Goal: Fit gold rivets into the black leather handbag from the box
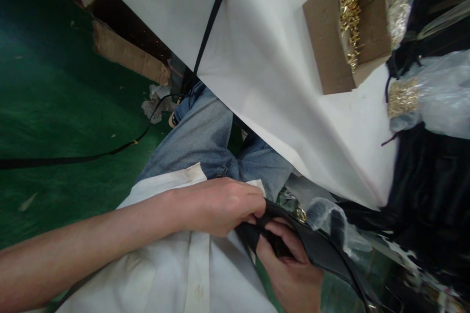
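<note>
My left hand (229,205) comes in from the left across my white shirt, its fingers closed on the near end of a black strap-like piece (323,249). Just to the right, my right hand (292,269) grips the same black piece from below, thumb and fingers curled round its edge. A gold-coloured metal fitting (300,214) shows beside the black piece, near the clear plastic. The black piece runs off toward the lower right. Its part between my fingers is dark and partly hidden.
A white-covered table (264,58) lies ahead, with a cardboard box (323,44) of small gold pieces. Plastic bags (444,93) and black material (429,181) lie at right. A black strap (91,156) crosses the green floor (55,107); a carton (128,56) stands under the table edge.
</note>
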Demonstrator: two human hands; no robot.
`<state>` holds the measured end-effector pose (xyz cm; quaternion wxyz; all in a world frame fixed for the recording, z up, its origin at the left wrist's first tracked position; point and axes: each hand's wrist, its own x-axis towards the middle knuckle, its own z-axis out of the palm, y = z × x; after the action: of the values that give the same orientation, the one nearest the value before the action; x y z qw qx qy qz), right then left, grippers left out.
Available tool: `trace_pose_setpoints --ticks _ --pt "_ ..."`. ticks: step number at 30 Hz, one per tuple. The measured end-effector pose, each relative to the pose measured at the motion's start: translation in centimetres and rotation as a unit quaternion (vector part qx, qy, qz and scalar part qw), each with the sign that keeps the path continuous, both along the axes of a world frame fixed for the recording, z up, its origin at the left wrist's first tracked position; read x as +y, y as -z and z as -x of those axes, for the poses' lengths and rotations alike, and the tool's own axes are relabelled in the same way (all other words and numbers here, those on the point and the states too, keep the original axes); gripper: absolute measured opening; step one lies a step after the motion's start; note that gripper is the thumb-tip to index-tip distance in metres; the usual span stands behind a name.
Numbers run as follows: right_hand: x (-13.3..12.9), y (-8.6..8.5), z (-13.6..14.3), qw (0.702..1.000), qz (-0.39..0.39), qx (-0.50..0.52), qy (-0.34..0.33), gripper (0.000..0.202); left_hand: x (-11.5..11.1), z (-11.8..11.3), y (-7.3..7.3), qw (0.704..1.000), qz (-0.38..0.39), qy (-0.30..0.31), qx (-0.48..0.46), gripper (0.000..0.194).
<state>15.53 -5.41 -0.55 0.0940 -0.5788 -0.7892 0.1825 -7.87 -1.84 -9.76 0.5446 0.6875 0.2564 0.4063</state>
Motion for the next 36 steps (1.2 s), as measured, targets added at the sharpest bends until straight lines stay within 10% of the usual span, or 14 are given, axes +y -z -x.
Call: trace_pose_setpoints --ticks 17,25,36 --pt "-0.3 -0.5 0.5 0.999 0.013 -0.036 0.031 0.015 -0.6 1.0 -1.0 0.978 0.176 -0.068 -0.084 0.025" --pt "0.5 -0.8 -0.6 0.996 -0.019 -0.007 -0.088 0.019 -2.5 1.2 -1.5 0.987 0.157 -0.034 -0.023 0.08" --pt "1.6 -1.1 -0.7 0.97 -0.084 -0.056 -0.22 0.02 -2.4 0.9 -0.2 0.973 0.189 -0.042 -0.128 0.042"
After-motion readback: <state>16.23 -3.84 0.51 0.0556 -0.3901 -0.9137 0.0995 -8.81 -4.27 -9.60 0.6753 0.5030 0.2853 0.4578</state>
